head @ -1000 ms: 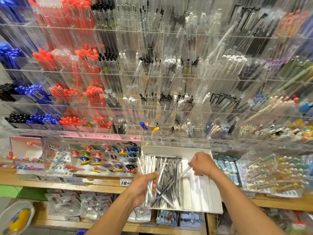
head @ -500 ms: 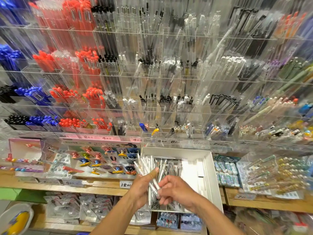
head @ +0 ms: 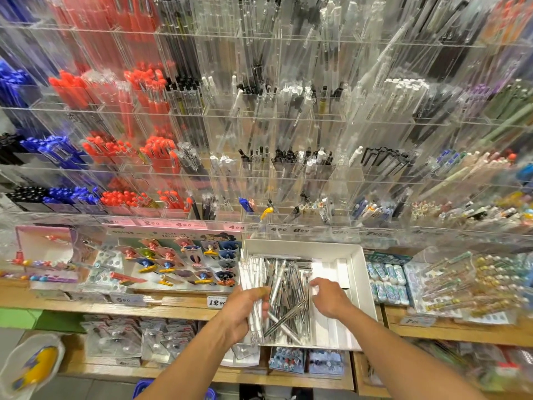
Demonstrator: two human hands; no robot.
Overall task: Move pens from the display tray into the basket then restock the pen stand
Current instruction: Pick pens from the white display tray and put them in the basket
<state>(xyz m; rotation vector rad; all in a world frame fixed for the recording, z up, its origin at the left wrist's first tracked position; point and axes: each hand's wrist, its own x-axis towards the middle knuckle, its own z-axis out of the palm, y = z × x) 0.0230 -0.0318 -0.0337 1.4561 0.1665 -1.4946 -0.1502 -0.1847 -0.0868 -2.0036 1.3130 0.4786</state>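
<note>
We are gathering pens from the white display tray, which sits on the wooden shelf. Our left hand, at the tray's left edge, grips a bundle of clear pens. Our right hand, over the tray's middle, has curled fingers reaching down to the loose pens; we cannot tell if it pinches one. It seems best to take few pens each time and keep the bundle parallel, so none slips. Below the tray, a blue basket is mostly cut off. The picture is blurred at the sides.

erasers right, wrapped | novelty clips card left | wooden shelf | price tag reads 12
</note>
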